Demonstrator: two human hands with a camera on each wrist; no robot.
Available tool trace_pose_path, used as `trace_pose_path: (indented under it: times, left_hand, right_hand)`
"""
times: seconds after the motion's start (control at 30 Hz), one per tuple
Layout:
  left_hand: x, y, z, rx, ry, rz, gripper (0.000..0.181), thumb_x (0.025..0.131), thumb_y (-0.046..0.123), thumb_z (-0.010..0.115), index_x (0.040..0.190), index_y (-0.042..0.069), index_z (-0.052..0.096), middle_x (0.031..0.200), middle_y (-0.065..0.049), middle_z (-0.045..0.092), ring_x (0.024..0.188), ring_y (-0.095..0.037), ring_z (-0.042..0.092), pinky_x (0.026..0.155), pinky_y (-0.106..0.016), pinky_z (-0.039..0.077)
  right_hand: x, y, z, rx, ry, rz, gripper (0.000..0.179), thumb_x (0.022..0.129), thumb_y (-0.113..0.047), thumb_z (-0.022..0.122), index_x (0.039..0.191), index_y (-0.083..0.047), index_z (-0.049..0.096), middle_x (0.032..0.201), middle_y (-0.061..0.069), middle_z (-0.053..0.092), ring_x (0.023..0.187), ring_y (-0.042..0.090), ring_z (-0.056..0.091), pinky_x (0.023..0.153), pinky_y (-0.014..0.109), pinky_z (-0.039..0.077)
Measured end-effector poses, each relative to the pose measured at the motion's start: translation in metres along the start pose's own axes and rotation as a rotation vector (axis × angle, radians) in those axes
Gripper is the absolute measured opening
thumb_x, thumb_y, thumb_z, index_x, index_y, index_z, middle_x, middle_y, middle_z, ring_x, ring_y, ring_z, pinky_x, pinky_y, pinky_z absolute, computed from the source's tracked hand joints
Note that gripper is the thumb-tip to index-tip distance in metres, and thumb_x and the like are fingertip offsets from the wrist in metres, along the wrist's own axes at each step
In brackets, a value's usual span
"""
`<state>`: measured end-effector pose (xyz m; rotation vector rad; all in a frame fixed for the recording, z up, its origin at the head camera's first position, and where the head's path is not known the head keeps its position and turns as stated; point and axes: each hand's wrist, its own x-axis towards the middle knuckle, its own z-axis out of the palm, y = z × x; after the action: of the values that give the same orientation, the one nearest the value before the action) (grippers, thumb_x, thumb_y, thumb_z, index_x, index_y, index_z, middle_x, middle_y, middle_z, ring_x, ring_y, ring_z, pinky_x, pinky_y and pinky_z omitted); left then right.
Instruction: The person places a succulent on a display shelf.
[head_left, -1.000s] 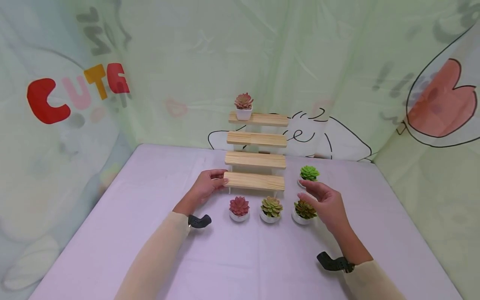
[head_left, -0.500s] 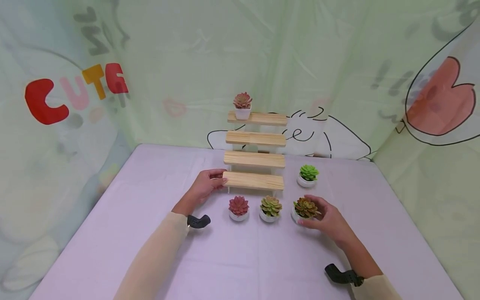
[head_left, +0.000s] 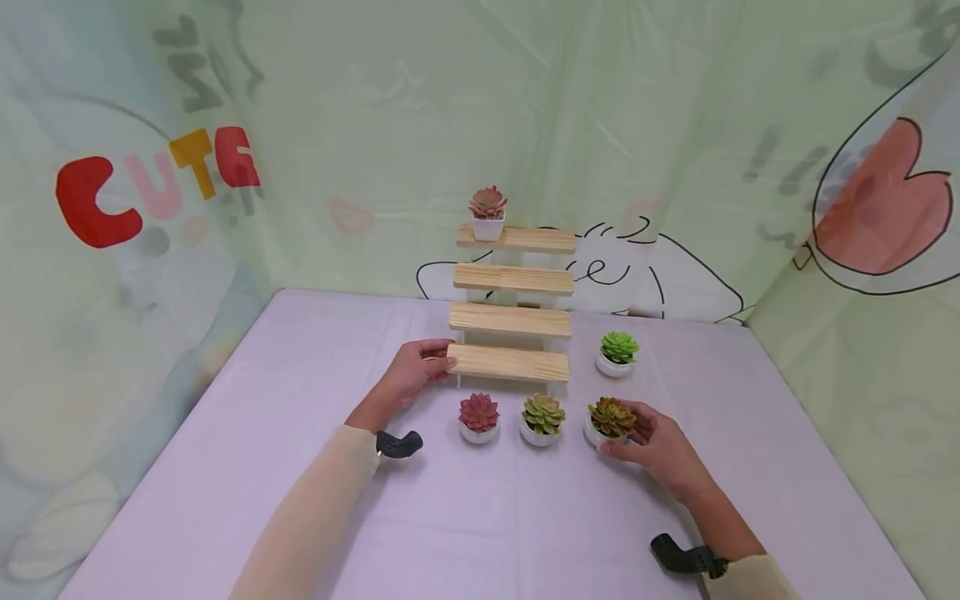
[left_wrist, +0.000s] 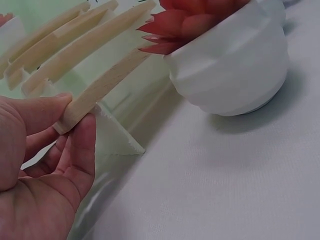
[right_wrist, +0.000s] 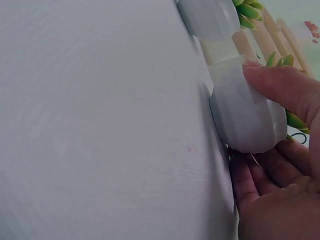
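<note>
The right hand [head_left: 663, 450] holds the brown-and-green plant [head_left: 611, 418] by its white pot [right_wrist: 250, 112], the thumb on the near side and the fingers curled round the right side. The plant stands upright, its leaves opening upward; the pot is round, so it has no clear long axis. It sits to the right of and nearer than the wooden stand [head_left: 510, 319]; whether its base touches the cloth [head_left: 450, 517] I cannot tell.

The left hand [head_left: 408, 372] pinches the left end of the lowest board [head_left: 510, 362] between thumb and fingers. All four boards run lengthwise from left to right, the right ends slightly nearer, and climb from near to far.

In front of the stand are a red plant [head_left: 478, 412] on the left and a yellow-green plant [head_left: 542, 414] to its right. A bright green plant [head_left: 619, 347] stands right of the stand, and a pink plant [head_left: 487, 204] stands at the left of the top board.
</note>
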<state>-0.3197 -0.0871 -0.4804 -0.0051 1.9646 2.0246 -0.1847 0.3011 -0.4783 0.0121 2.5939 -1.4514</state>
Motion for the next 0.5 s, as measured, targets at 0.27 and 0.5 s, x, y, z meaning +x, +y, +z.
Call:
trace_pose_path:
  times: [0.27, 0.5]
  left_hand:
    - [0.0010, -0.0009, -0.0004, 0.010, -0.006, 0.003, 0.044, 0.096, 0.005, 0.071, 0.139, 0.005, 0.062, 0.125, -0.015, 0.064, 0.102, -0.021, 0.066, 0.083, -0.028, 0.062]
    - [0.0002, -0.0008, -0.0008, 0.015, -0.011, 0.001, 0.045, 0.096, 0.006, 0.071, 0.140, 0.005, 0.061, 0.127, -0.016, 0.063, 0.105, -0.023, 0.066, 0.087, -0.031, 0.062]
  right_hand:
    - [0.0027, 0.0040, 0.0020, 0.021, 0.031, 0.001, 0.086, 0.081, -0.031, 0.088, 0.151, -0.004, 0.046, 0.151, 0.020, 0.053, 0.136, 0.028, 0.054, 0.093, 0.008, 0.048]
    - [0.0036, 0.0051, 0.0027, 0.062, 0.037, 0.000, 0.086, 0.081, -0.029, 0.089, 0.150, -0.002, 0.046, 0.151, 0.020, 0.053, 0.125, 0.005, 0.058, 0.091, 0.008, 0.049]
